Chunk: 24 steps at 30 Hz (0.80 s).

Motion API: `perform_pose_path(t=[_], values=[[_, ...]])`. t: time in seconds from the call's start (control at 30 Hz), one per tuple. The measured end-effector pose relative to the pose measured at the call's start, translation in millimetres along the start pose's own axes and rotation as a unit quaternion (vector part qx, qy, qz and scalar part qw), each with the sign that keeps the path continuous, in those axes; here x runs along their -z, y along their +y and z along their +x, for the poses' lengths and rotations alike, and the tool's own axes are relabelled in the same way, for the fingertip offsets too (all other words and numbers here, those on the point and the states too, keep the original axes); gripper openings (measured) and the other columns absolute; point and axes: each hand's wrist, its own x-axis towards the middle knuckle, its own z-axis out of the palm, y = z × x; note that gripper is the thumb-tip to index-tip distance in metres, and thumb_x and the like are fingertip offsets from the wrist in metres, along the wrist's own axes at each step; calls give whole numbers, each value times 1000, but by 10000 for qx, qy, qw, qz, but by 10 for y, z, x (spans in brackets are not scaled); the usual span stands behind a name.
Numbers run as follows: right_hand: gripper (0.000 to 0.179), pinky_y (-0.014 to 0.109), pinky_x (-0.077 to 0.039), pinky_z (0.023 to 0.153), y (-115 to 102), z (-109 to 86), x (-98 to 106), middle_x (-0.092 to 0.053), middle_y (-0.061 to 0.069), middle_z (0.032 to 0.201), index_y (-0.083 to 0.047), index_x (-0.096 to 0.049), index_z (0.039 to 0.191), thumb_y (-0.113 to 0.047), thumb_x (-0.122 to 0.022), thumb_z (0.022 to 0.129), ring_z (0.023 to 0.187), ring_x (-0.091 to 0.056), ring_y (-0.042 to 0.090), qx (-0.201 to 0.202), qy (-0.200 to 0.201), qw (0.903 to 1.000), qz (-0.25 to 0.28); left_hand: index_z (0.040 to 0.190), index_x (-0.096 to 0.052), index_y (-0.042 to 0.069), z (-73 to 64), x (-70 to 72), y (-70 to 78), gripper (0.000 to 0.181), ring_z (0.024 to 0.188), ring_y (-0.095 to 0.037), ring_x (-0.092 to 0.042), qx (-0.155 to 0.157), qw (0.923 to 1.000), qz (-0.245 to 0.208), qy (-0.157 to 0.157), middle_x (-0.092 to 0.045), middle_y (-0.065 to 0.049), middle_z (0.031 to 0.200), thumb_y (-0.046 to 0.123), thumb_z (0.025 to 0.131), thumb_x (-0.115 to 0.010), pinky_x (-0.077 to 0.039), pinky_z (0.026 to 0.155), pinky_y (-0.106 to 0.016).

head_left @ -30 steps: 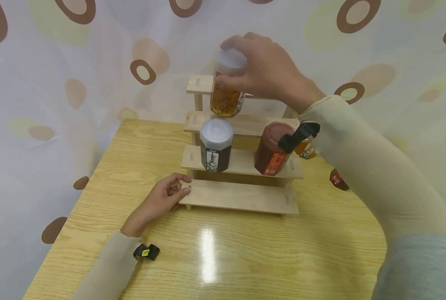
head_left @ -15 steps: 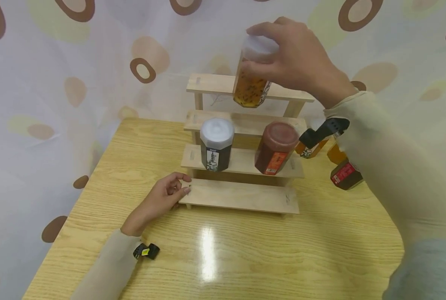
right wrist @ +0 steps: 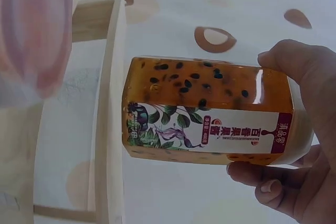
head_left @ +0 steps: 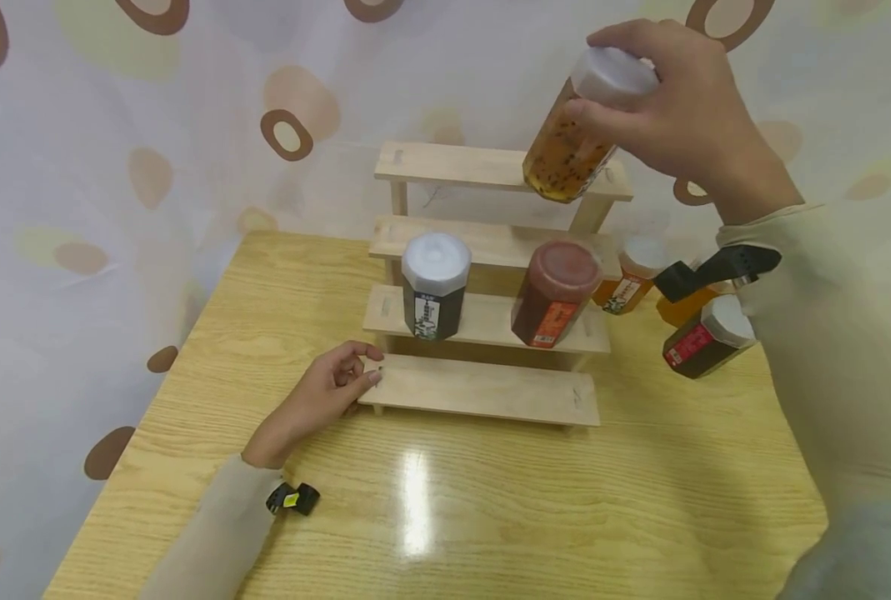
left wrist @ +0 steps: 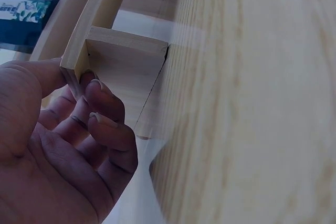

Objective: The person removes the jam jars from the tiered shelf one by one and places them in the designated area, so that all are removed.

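High on the right in the head view, my right hand [head_left: 688, 108] grips a passion fruit jam jar [head_left: 563, 154] around its white lid. The jar is amber with dark seeds and leans slightly. Its base overlaps the right part of the top board of a stepped wooden shelf rack [head_left: 483, 385]. In the right wrist view the jam jar [right wrist: 210, 108] shows its label, its base close by the top board [right wrist: 111, 114]. My left hand [head_left: 317, 404] pinches the left end of the bottom board; the left wrist view shows fingers [left wrist: 105, 100] curled below that board.
On the second board from the bottom stand a dark jar with a white lid [head_left: 436, 287] and a red-brown jar [head_left: 556, 293]. Right of the rack on the table [head_left: 490, 508] are an orange jar [head_left: 628, 279], a yellow-orange jar [head_left: 685, 304] and a dark red-labelled jar [head_left: 703, 337].
My right hand has carried the jam jar rightward and up, from the rack's left side to the top board's right end. The jars at right have come into view. My left hand stays put.
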Motion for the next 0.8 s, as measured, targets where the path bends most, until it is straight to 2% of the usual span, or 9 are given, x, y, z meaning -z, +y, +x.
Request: perform_pose_path(t=[0.07,0.3,0.43,0.53,0.67,0.73,0.8], values=[[58,38,-50,104,72,-43,49,-54,0,151,-20,-55,151,-36,-72,97,125,-52,28,-105,94,9999,58,126,-59,-1,7,-3,11,24,53,-18,-48,26,10000,-4,2,-52,-10,77,8,105,-62,-43,49,-24],[56,33,-46,107,311,-289,203,-54,6,150,-25,-59,148,-27,-74,94,126,-53,19,-751,504,9940,608,127,-60,0,16,-8,21,24,54,-20,-48,105,9999,24,-15,-53,-10,77,10,105,-63,-42,50,-24],[53,23,-45,105,463,-422,254,-58,14,143,-25,-61,146,-26,-74,94,120,-53,12,-712,691,9943,395,127,-60,0,15,-9,20,24,53,-16,-48,88,9999,47,-24,-53,-10,76,10,105,-62,-42,50,-24],[52,18,-43,103,561,-531,265,-60,19,139,-26,-61,145,-26,-74,95,118,-51,8,-669,685,9953,175,127,-60,0,10,-6,20,24,53,-14,-48,81,10000,47,-27,-53,-9,76,9,105,-62,-42,50,-24],[52,9,-41,95,652,-689,263,-62,21,136,-27,-62,143,-22,-76,94,115,-50,2,-607,601,9963,89,127,-60,0,2,5,23,24,54,-13,-48,109,9999,48,-24,-53,-9,76,10,105,-62,-42,50,-23],[52,6,-39,89,682,-760,255,-62,22,134,-25,-63,143,-20,-77,93,117,-53,9,-546,468,9974,17,127,-60,0,-7,12,30,24,54,-13,-48,108,9999,51,-8,-53,-9,76,9,105,-62,-42,51,-23],[53,4,-36,84,706,-821,244,-62,23,134,-22,-63,144,-21,-78,93,119,-54,22,-542,229,9981,-174,127,-60,0,-16,17,30,24,54,-13,-48,105,9999,43,5,-52,-9,76,8,105,-62,-42,51,-23]])
